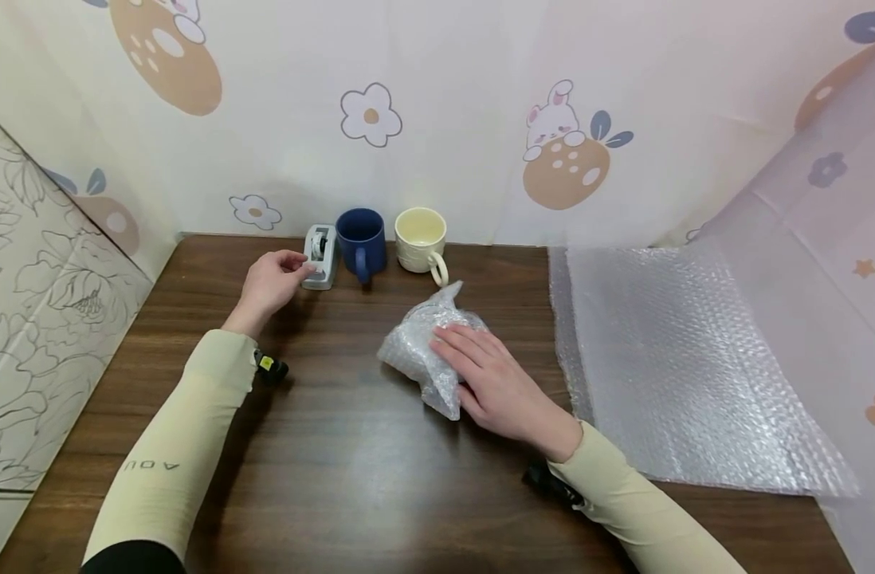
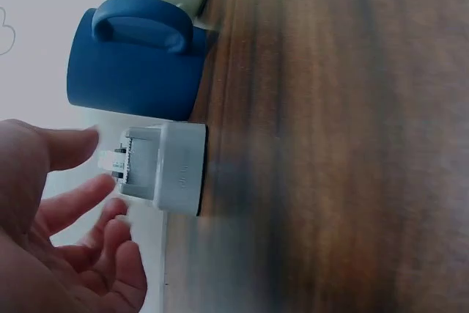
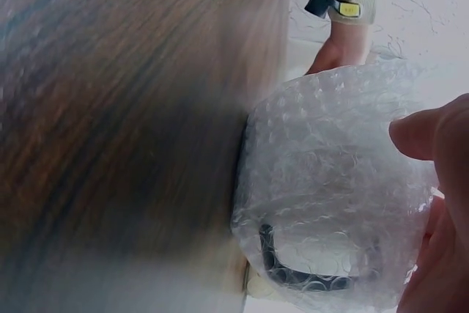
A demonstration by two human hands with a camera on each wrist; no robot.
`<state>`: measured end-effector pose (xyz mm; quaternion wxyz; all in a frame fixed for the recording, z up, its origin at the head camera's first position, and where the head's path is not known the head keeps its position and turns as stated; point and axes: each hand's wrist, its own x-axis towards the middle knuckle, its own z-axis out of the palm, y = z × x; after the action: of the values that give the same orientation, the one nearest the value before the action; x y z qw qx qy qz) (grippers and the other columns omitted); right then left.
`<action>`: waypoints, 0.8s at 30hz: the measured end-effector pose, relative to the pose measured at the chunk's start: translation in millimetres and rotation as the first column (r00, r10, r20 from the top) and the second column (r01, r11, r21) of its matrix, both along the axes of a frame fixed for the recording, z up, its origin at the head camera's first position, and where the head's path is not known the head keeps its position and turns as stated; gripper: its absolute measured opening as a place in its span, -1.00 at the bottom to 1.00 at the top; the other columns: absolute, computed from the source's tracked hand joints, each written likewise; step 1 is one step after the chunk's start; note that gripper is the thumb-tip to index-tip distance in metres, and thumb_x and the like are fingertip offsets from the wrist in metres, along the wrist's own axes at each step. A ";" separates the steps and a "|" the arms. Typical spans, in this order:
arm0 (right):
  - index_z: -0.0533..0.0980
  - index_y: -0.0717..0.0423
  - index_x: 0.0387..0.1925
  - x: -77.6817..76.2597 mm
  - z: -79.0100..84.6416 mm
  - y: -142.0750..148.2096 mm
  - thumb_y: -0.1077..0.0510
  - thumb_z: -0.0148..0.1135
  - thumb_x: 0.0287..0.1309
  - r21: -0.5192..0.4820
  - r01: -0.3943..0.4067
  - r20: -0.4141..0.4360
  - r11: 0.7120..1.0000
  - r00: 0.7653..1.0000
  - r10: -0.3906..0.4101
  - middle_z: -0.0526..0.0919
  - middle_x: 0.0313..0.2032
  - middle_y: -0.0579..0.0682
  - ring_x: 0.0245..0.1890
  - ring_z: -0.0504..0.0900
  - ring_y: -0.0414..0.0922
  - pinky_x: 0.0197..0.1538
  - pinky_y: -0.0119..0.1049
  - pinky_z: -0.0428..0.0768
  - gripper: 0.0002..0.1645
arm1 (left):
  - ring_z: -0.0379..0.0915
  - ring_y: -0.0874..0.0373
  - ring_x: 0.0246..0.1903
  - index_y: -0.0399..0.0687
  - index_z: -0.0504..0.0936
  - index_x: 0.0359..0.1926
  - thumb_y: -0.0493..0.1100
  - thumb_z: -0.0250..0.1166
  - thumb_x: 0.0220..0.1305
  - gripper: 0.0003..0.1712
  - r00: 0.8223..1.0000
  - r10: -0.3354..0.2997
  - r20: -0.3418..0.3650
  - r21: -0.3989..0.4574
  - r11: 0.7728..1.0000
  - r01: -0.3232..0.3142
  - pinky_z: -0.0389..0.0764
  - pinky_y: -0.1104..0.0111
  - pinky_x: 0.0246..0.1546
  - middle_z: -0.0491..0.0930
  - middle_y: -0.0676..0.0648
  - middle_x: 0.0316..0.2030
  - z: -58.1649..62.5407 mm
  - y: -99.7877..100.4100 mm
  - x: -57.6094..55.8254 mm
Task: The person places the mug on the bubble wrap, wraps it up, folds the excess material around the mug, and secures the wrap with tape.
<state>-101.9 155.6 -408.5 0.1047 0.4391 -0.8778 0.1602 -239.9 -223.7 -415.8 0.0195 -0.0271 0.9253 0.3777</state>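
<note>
A bubble-wrapped bundle lies mid-table, and a dark curved band like a mug handle shows through its layers in the right wrist view. My right hand rests on it, fingers laid nearly straight across the top and thumb at the near side. At the back left, my left hand reaches to a grey tape dispenser. Its thumb and forefinger stand apart on either side of the tape's free end, and the other fingers are loosely bent.
Right beside the dispenser stands a dark blue mug, with a cream mug to its right, both against the patterned backdrop. Sheets of bubble wrap cover the right part of the wooden table.
</note>
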 end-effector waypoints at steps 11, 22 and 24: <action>0.27 0.15 0.43 1.5 0.6 -1.3 0.26 0.11 0.11 -0.022 0.001 -0.015 1.000 1.000 -0.001 0.26 0.44 0.09 0.47 0.14 0.03 0.44 0.01 0.08 -0.21 | 0.39 -0.13 -0.15 -0.31 0.60 0.04 0.06 0.22 0.41 -0.51 0.999 -0.019 0.044 -0.102 0.995 0.023 0.41 0.09 -0.10 0.53 -0.26 -0.12 0.7 6.7 -6.8; 0.28 0.16 0.43 2.6 -1.2 -1.9 0.27 0.14 0.07 -0.039 0.004 -0.031 0.999 1.000 -0.005 0.27 0.44 0.10 0.45 0.16 0.06 0.40 0.08 0.14 -0.19 | 0.40 -0.07 -0.22 -0.23 0.63 -0.15 0.05 0.33 0.33 -0.61 0.993 0.016 0.119 -0.100 0.995 -0.004 0.43 0.17 -0.22 0.55 -0.18 -0.20 6.9 7.5 -12.7; 0.28 0.16 0.42 2.8 -1.1 -2.1 0.27 0.14 0.07 -0.039 0.005 -0.030 0.999 1.000 -0.007 0.27 0.44 0.10 0.46 0.16 0.06 0.41 0.08 0.13 -0.20 | 0.40 -0.07 -0.22 -0.22 0.63 -0.17 0.05 0.34 0.32 -0.62 0.992 0.017 0.125 -0.118 0.993 -0.002 0.45 0.16 -0.22 0.55 -0.17 -0.21 9.1 7.8 -13.5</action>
<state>-99.2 153.6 -409.6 0.1267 0.4367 -0.8742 0.1703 -253.4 -216.0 -406.7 0.0744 -0.0564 0.9428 0.3200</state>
